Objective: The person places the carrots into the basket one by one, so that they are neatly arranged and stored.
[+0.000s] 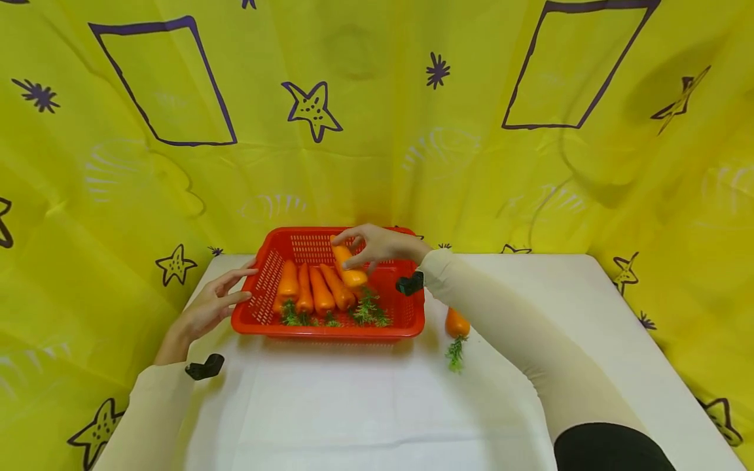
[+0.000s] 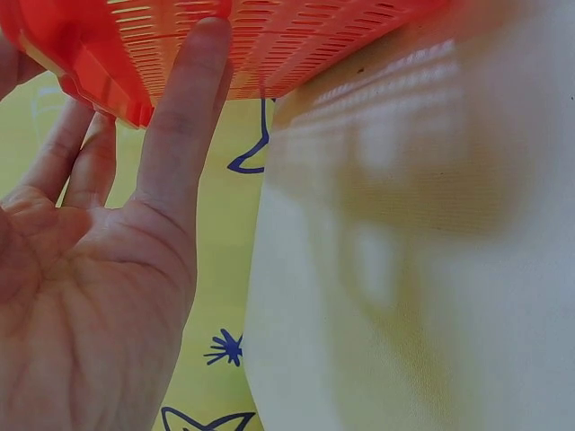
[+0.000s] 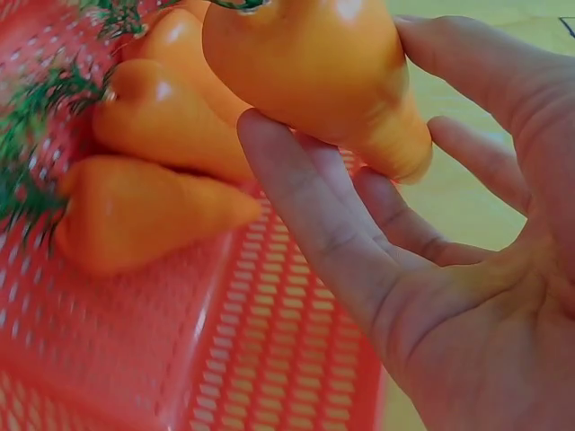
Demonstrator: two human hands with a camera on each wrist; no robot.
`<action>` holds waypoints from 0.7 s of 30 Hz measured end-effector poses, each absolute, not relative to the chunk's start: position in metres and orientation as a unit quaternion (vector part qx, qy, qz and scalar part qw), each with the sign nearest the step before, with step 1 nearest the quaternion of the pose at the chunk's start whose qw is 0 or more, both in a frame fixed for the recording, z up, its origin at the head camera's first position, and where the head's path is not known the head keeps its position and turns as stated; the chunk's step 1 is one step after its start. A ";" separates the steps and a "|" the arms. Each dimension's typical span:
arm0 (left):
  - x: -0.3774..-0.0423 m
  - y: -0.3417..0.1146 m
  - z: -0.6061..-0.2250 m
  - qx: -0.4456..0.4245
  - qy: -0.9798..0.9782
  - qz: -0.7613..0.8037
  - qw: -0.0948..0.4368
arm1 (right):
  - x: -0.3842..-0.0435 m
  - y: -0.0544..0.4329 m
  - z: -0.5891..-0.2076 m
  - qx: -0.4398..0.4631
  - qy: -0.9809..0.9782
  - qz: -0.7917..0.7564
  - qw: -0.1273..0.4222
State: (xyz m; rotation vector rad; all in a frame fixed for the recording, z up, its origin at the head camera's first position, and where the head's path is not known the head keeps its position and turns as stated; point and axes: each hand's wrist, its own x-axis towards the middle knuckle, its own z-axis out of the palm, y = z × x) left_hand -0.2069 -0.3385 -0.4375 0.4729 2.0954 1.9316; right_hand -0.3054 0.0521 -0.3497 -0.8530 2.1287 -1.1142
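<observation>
A red plastic basket (image 1: 330,331) with slotted walls holds several orange toy carrots (image 1: 319,291) with green leafy tops. My right hand (image 1: 377,243) is over the basket's right half and pinches a carrot (image 1: 352,273) between thumb and fingers. In the right wrist view the held carrot (image 3: 314,67) is above the other carrots (image 3: 144,215), its thick end towards the green tops. My left hand (image 1: 215,304) is at the basket's left side. In the left wrist view, extended fingers (image 2: 175,126) touch the outside of the slotted wall (image 2: 296,40).
Another carrot (image 1: 457,323) lies on the white table (image 1: 353,405) right of the basket, partly hidden by the right sleeve. A yellow curtain (image 1: 377,170) with purple drawings hangs around the table's back and sides.
</observation>
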 end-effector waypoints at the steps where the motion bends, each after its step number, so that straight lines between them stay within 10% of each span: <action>1: -0.207 -0.338 -0.437 0.161 0.720 0.663 0.126 | -0.307 0.047 -0.353 -0.320 0.795 -0.422 0.296; 21: -0.208 -0.340 -0.438 0.161 0.726 0.658 0.123 | -0.329 -0.015 -0.402 -0.247 0.766 -0.462 0.372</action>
